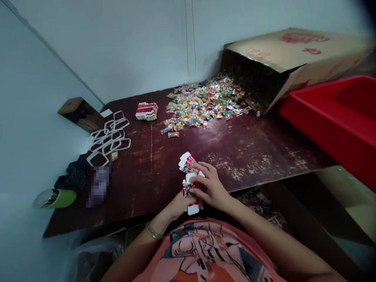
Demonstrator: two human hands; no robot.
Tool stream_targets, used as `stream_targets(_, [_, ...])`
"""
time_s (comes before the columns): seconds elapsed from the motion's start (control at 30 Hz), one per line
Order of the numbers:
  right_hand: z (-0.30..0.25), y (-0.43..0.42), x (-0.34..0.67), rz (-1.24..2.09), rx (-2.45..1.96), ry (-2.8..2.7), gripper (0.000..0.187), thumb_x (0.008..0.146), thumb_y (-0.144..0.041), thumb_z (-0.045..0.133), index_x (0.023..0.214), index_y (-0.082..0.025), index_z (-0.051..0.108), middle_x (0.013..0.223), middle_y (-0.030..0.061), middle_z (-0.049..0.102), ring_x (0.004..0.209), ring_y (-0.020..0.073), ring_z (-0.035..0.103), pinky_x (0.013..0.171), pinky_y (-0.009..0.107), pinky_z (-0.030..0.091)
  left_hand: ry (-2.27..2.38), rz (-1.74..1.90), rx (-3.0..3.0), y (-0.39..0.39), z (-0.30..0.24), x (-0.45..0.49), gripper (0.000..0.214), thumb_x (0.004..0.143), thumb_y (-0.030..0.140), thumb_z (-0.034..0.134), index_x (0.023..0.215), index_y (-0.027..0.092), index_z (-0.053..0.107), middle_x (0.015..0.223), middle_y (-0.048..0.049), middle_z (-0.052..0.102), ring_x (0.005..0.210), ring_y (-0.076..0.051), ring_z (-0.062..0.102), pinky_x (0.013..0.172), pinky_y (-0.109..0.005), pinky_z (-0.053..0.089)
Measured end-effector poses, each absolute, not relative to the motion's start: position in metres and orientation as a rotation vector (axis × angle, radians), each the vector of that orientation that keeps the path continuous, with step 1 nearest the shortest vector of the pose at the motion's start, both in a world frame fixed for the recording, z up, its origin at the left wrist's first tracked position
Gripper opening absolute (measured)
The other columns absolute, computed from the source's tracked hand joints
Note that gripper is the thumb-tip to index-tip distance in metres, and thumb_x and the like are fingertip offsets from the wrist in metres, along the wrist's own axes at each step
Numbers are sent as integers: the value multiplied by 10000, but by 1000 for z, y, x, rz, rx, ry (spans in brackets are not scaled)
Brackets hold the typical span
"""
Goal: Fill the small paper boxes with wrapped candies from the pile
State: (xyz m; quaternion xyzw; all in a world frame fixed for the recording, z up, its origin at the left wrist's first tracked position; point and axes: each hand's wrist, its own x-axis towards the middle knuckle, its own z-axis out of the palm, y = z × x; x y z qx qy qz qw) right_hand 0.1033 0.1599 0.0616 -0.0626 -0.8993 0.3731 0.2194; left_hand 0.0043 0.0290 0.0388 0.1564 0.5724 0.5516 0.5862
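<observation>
Small printed carton (188, 164), partly folded, white flaps showing top and bottom, is held just above the table's near edge, about mid-width. My right hand (210, 188) wraps it from the right, fingers curled over the front. My left hand (178, 204) grips it from below and behind, mostly hidden; bracelet (152, 232) on that wrist.

Table (249, 152) is dark, worn wood. The wide middle strip between the carton and the far side is bare, open room there. Right part of the near edge is open too.

Far side, centre: pile of colourful candy packets (202, 102) spilling from a big cardboard box (293, 55) tipped on its side at the far right corner. Red bin (337, 113) sits off the right edge, close against the box. Left of the pile, a little apart: stack of red-white cartons (146, 111).

Left edge is crowded: white cut-out frames (109, 138), wooden block (78, 111) at the far left corner, dark cloth (73, 176), green flask (55, 198) lying near the near left corner.
</observation>
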Motion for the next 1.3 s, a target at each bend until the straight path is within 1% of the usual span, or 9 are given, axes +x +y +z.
stream_targets(0.3, [62, 188, 103, 2074, 166, -2425, 253, 818, -383, 656, 743, -142, 664, 1051, 65, 595, 927, 174, 581, 853, 290, 443, 1312, 1119, 576, 25, 44, 10, 290, 626, 321, 772, 758, 115, 616, 658, 4, 610, 551, -97, 498, 542, -218, 397])
stream_targets(0.4, [56, 176, 110, 2057, -197, -2228, 207, 849, -350, 615, 942, -166, 636, 904, 31, 631, 867, 169, 585, 814, 288, 454, 1596, 1252, 543, 27, 36, 14, 299, 657, 372, 745, 705, 127, 581, 590, 39, 553, 533, -96, 480, 534, -216, 393])
stream_targets(0.5, [46, 155, 120, 2027, -495, -1997, 347, 828, -317, 635, 1128, -216, 492, 892, 3, 644, 793, 152, 593, 725, 266, 470, 1661, 1348, 543, 23, 31, 19, 296, 768, 419, 644, 863, 143, 595, 710, 2, 636, 651, -150, 580, 620, -246, 453])
stream_targets(0.6, [37, 144, 133, 2174, -623, -1837, 293, 807, -366, 655, 988, -216, 481, 754, -33, 615, 582, 102, 535, 542, 210, 435, 1704, 1442, 546, 15, 33, 22, 282, 829, 386, 594, 1011, 181, 528, 864, -30, 686, 803, -184, 636, 728, -270, 477])
stream_targets(0.73, [29, 151, 142, 2590, -725, -1500, 296, 831, -457, 602, 804, -185, 488, 573, -64, 509, 466, 68, 468, 444, 172, 413, 1734, 1367, 594, 9, 44, 24, 221, 815, 332, 627, 932, 195, 498, 828, -21, 694, 763, -175, 634, 699, -252, 466])
stream_targets(0.97, [25, 177, 131, 3171, -731, -1280, 370, 627, -239, 792, 918, -171, 573, 688, -58, 573, 431, 18, 455, 411, 126, 423, 1673, 1205, 711, 10, 52, 27, 232, 878, 360, 505, 854, 165, 627, 831, -13, 631, 805, -163, 552, 760, -255, 415])
stream_targets(1.07, [26, 173, 126, 3069, -700, -1596, 342, 609, -285, 805, 868, -149, 626, 718, -23, 595, 509, 60, 527, 451, 169, 477, 1421, 1263, 394, 10, 36, 27, 174, 781, 306, 587, 863, 153, 605, 791, -5, 597, 762, -156, 541, 734, -266, 414])
stream_targets(1.23, [28, 152, 123, 2274, -432, -2160, 345, 849, -453, 587, 759, -152, 729, 798, 27, 573, 665, 111, 552, 555, 213, 487, 1068, 1411, 49, 10, 20, 26, 200, 657, 192, 582, 849, 147, 619, 785, -15, 612, 769, -169, 564, 774, -307, 422])
stream_targets(1.3, [25, 148, 119, 2152, -413, -2211, 348, 855, -461, 584, 755, -171, 748, 790, 31, 583, 683, 122, 559, 576, 220, 478, 1039, 1421, 46, 9, 22, 26, 205, 674, 218, 581, 845, 129, 651, 789, -40, 633, 805, -193, 580, 806, -330, 425])
